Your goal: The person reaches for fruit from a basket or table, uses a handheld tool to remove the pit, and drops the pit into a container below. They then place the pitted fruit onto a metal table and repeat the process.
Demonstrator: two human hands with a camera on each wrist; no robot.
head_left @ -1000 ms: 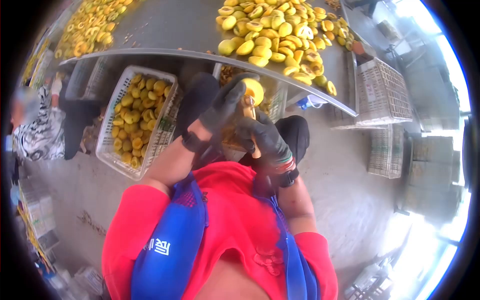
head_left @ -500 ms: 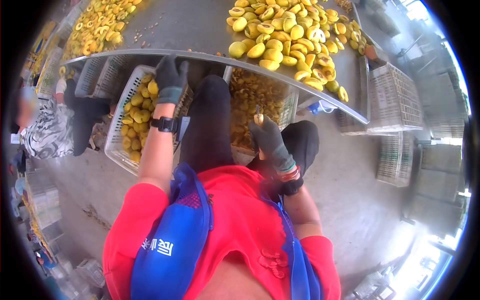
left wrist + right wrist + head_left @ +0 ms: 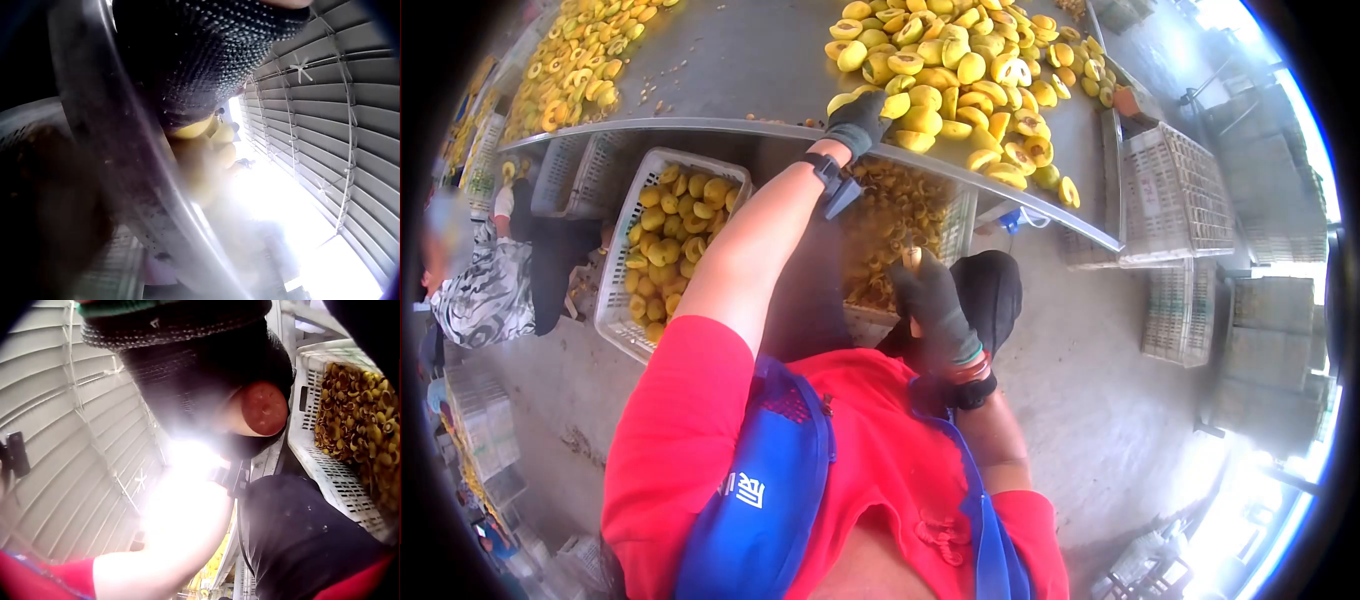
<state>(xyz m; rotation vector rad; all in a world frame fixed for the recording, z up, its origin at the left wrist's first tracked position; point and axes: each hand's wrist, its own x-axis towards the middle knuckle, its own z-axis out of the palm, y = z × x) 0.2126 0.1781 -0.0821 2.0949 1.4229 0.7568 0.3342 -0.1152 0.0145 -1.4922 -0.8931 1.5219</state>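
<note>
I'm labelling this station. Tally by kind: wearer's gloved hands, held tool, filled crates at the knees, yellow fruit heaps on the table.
Gloved hands: 2 (left hand, right hand)
Tool: 1
Filled crates: 2 (crate of fruit, crate of brownish pieces)
Fruit heaps: 2 (left heap, right heap)
Total: 7

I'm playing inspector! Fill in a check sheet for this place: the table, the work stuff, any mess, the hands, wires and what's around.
Surface: grey metal table bearing two heaps of yellow fruit halves.
Job's things: wooden-handled tool; white plastic crate of yellow fruit, left of the person's legs; scrap crate with brownish-yellow scraps, under the table's edge.
Clutter: small bits scattered on the table.
Hands: gloved left hand at the right-hand heap, grip unclear; gloved right hand grips the tool.
Cables: nothing seen.
Surroundings: another person at left; stacked crates at right; ceiling fan overhead.
</note>
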